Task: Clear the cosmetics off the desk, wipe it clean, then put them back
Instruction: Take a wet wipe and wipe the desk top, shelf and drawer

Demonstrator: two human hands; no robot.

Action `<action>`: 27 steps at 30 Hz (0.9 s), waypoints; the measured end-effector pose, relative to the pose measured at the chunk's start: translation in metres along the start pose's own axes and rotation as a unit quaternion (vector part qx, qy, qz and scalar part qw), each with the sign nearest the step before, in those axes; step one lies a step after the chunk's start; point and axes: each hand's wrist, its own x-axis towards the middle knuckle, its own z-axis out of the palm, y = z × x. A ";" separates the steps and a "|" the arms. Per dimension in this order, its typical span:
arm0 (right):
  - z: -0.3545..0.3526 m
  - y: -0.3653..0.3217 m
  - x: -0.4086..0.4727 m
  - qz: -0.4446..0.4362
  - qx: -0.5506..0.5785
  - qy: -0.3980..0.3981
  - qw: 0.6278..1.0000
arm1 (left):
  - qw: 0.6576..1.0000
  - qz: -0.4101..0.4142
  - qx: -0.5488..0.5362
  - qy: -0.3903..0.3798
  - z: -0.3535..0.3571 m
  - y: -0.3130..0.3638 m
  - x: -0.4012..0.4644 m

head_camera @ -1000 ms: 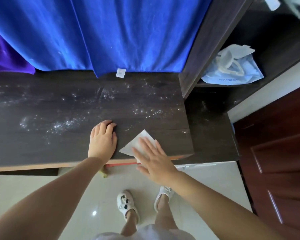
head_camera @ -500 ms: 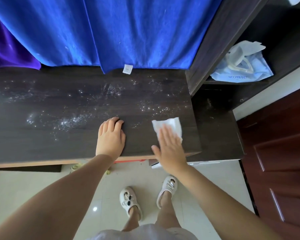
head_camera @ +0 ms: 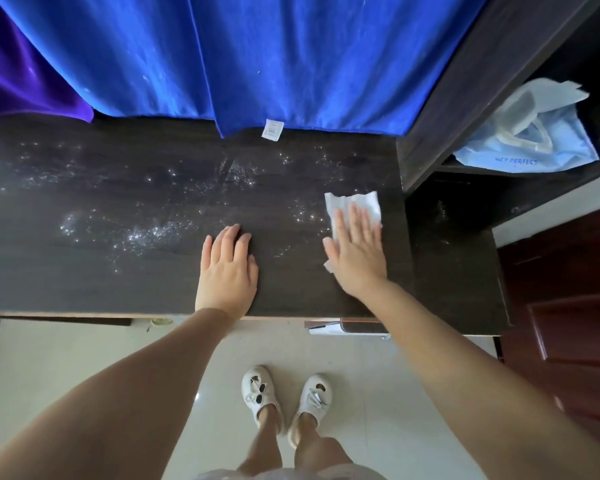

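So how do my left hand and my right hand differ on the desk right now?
The right hand presses flat on a white wipe; the left hand rests on the bare desk with nothing under it. The right hand lies near the desk's right end and reaches further back; the left hand sits mid-desk, nearer the front edge, beside the white speckles. Both lie palm down, fingers pointing toward the blue curtain.

Blue curtain (head_camera: pixel 257 57) hangs behind; pale blue bag (head_camera: pixel 530 147) sits shelved.
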 end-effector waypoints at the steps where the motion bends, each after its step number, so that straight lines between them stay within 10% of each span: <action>1: 0.008 -0.018 -0.012 -0.092 -0.008 0.010 0.996 | 1.000 -0.002 0.002 -0.003 0.000 0.000 0.000; 4: 0.020 -0.038 -0.050 -0.349 -0.054 -0.010 0.936 | 1.000 -0.012 0.008 -0.007 0.000 0.000 0.000; 7: 0.009 0.012 -0.038 -0.413 -0.101 -0.029 0.905 | 1.000 -0.010 0.017 -0.009 -0.001 0.001 0.000; 13: -0.022 0.059 0.039 0.014 -0.036 0.018 0.999 | 1.000 -0.008 0.011 -0.006 -0.001 0.001 0.002; 15: -0.010 0.018 0.040 0.033 -0.003 0.012 0.999 | 1.000 -0.009 0.009 -0.006 -0.001 0.001 0.001; 22: 0.007 -0.009 0.001 -0.437 -0.070 -0.007 0.897 | 1.000 -0.006 0.003 0.005 0.002 -0.001 0.001; 27: -0.021 0.075 0.067 -0.110 -0.046 0.048 0.992 | 1.000 -0.004 0.013 0.013 0.002 0.000 0.001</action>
